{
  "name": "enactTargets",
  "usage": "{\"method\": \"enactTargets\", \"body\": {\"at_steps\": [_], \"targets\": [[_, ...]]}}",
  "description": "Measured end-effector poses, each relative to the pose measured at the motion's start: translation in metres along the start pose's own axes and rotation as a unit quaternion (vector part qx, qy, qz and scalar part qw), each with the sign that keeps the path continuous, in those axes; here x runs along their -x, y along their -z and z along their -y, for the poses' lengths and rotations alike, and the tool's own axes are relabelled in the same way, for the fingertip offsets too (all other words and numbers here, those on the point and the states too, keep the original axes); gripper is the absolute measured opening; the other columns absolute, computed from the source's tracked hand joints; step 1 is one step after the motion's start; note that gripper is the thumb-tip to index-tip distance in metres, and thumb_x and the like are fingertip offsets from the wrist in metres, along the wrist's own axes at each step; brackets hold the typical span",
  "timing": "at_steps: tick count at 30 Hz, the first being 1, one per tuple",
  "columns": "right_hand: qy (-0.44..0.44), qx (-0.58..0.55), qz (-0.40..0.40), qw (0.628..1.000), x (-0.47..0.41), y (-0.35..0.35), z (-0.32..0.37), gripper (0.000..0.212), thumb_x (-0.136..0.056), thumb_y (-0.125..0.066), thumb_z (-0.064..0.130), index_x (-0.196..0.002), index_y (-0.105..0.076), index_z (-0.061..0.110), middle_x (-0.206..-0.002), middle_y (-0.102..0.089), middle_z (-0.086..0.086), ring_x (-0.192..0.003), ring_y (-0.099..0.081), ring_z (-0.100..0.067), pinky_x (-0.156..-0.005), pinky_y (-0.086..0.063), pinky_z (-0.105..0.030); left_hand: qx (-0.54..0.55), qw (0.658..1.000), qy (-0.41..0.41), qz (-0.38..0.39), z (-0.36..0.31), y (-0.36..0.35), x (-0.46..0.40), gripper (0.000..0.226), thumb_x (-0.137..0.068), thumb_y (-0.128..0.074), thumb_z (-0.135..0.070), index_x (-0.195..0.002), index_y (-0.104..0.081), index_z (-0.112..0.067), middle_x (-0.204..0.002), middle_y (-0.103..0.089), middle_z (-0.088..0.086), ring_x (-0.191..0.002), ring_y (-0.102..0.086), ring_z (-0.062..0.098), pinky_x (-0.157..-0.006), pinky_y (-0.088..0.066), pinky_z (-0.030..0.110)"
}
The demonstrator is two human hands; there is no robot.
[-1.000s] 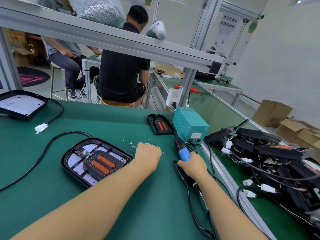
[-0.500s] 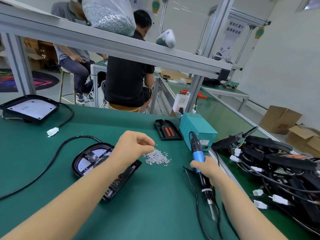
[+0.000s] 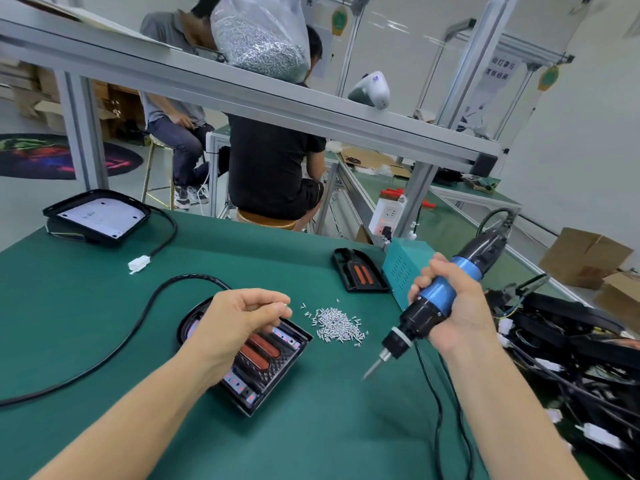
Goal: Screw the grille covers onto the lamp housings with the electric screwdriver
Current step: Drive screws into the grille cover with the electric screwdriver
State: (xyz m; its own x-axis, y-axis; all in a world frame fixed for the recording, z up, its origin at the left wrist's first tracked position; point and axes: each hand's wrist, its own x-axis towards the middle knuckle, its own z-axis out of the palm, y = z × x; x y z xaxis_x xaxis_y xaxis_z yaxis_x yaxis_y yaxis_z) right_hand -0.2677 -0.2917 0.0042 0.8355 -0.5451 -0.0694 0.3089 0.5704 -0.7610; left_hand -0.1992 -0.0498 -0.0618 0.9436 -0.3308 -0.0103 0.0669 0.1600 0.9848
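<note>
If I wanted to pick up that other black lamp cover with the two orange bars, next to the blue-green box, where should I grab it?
Probably by its two long side edges, reaching down from above. The spare grille cover lies flat on the green table, so there is nothing to get under. The power box sits close on its right, so come in from the left, open side.

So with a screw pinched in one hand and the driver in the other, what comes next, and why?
Probably setting the screw into a hole in the lamp housing: the left hand pinches it just above the housing, and the right hand holds the electric screwdriver raised, tip clear.
</note>
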Motion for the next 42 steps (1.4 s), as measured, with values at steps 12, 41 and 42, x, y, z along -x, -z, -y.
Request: {"method": "enactTargets", "body": {"at_steps": [12, 41, 42], "targets": [[0.168, -0.131, 0.072, 0.974, 0.034, -0.085, -0.042, 0.022, -0.090, -0.051, -0.004, -0.084, -0.050, 0.017, -0.061, -0.049, 0.003, -0.047, -0.048, -0.008, -0.051, -0.046, -0.020, 0.178, 0.982, 0.063, 0.027, -0.003, 0.014, 0.019, 0.015, -0.061, -0.069, 0.001, -0.073, -0.076, -0.004, -0.077, -0.072, 0.015, -0.058, -0.063, 0.013, -0.057, -0.054, 0.019], [0.213, -0.121, 0.093, 0.965, 0.041, -0.093, -0.064, 0.020, -0.084, -0.056, 0.000, -0.092, -0.051, 0.018, -0.062, -0.052, 0.005, -0.052, -0.050, -0.008, -0.057, -0.048, -0.023, 0.197, 0.980, -0.018, -0.016, 0.005, 0.015, 0.021, 0.013, -0.072, -0.066, 0.002, -0.084, -0.072, 0.000, -0.070, -0.071, 0.012, -0.059, -0.063, 0.011, -0.060, -0.053, 0.018], [0.209, -0.122, 0.094, 0.966, 0.041, -0.091, -0.065, 0.021, -0.082, -0.057, 0.002, -0.092, -0.051, 0.018, -0.062, -0.052, 0.005, -0.053, -0.051, -0.008, -0.059, -0.049, -0.023, 0.190, 0.981, -0.024, -0.017, 0.005, 0.015, 0.021, 0.013, -0.071, -0.067, 0.001, -0.084, -0.072, 0.000, -0.070, -0.071, 0.012, -0.059, -0.063, 0.011, -0.060, -0.053, 0.018]]}}
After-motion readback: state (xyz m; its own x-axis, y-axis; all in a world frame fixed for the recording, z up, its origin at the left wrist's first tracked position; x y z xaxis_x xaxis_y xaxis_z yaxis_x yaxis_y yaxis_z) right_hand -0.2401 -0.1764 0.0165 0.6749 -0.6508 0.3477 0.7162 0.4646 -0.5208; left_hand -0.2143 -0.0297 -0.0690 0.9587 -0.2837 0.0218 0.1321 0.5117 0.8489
